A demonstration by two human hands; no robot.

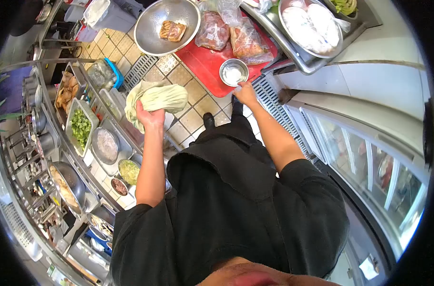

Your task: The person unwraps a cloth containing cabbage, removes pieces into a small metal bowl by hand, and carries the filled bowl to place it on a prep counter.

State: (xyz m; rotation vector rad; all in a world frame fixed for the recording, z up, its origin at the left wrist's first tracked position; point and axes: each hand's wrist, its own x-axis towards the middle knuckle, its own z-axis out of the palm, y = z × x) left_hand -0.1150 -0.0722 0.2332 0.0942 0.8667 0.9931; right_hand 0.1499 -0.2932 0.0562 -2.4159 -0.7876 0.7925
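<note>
A pale green cloth (156, 99) is gripped in the left hand (150, 117), bunched above the fist, arm extended forward. A small steel bowl (234, 72) on the red cutting board (202, 64) is pinched at its rim by the outstretched right hand (245, 93).

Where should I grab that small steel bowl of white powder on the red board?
Take the small steel bowl by its near rim, coming from the right hand side, where the fingers already touch its edge. It sits upright and open, so probably pinch the rim and keep it level. The bagged meat crowds its far side.
</note>
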